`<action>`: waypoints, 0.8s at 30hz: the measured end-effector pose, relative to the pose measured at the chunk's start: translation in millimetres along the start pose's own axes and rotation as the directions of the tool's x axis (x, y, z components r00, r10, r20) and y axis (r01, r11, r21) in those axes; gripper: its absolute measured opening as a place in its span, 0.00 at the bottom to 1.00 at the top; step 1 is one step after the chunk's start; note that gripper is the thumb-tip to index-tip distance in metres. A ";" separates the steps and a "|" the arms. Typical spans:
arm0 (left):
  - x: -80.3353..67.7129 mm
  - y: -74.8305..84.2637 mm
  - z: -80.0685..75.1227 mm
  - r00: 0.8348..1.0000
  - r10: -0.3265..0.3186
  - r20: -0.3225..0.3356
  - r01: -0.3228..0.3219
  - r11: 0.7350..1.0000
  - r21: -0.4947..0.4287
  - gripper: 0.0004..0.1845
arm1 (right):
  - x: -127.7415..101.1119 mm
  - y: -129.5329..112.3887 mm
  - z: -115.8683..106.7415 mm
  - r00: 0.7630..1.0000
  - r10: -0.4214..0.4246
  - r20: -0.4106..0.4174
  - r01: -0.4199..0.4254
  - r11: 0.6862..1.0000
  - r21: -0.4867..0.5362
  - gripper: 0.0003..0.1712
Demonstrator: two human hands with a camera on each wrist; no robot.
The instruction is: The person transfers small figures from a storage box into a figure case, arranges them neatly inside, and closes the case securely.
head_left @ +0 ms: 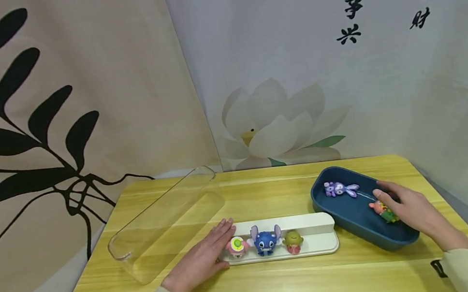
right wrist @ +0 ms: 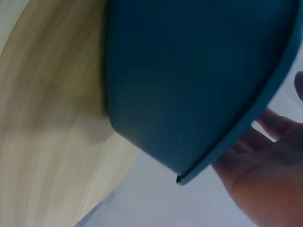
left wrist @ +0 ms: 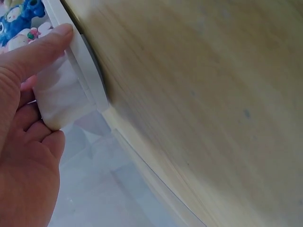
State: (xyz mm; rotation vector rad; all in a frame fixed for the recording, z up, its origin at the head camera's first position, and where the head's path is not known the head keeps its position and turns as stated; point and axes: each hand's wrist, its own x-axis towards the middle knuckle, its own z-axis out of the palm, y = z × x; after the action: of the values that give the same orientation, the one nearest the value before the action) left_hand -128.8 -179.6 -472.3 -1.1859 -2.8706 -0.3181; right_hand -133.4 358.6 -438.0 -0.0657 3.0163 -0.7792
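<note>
From the head view, any grip by the right hand (head_left: 414, 209) on the green-bodied figurine (head_left: 385, 212) cannot be determined; the figurine is seen in the blue tray (head_left: 360, 231), just left of the palm, slanted along the tray's length. In the left wrist view, the white stand (left wrist: 64, 90) is held by the left hand (left wrist: 26, 151); in the right, fingers (right wrist: 278, 124) are partly hidden.
</note>
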 end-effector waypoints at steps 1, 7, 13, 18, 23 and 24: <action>0.2 0.2 0.2 1.000 -0.006 0.003 0.006 1.000 -0.008 0.48 | 0.7 -0.1 1.2 1.000 0.000 0.006 0.000 1.000 -0.003 0.45; 0.7 1.2 1.3 0.999 -0.035 0.018 0.036 0.998 -0.045 0.48 | 4.2 -1.5 5.3 0.999 0.016 0.027 -0.016 1.000 -0.004 0.48; 0.9 1.6 1.4 0.999 -0.041 0.021 0.042 0.997 -0.060 0.48 | 7.2 1.7 7.7 0.999 0.038 0.038 -0.037 0.999 -0.025 0.49; 1.3 1.2 2.0 0.999 -0.032 0.015 0.033 0.997 -0.064 0.48 | 7.4 2.4 10.4 0.998 0.042 0.038 -0.040 0.999 -0.033 0.46; 0.5 0.2 2.9 1.000 -0.029 0.008 0.030 0.998 -0.063 0.48 | 8.8 -5.7 11.9 0.997 0.052 0.059 -0.050 0.998 -0.029 0.46; 0.6 0.0 3.3 1.000 -0.030 0.007 0.030 0.997 -0.064 0.48 | 9.5 -7.5 12.1 0.996 0.055 0.065 -0.053 0.998 -0.027 0.46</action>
State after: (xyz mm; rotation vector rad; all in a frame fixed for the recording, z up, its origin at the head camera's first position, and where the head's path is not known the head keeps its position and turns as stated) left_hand -129.0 -178.5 -475.5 -1.1565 -2.9065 -0.4119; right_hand -142.1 345.8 -445.1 -0.0103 2.9532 -0.7202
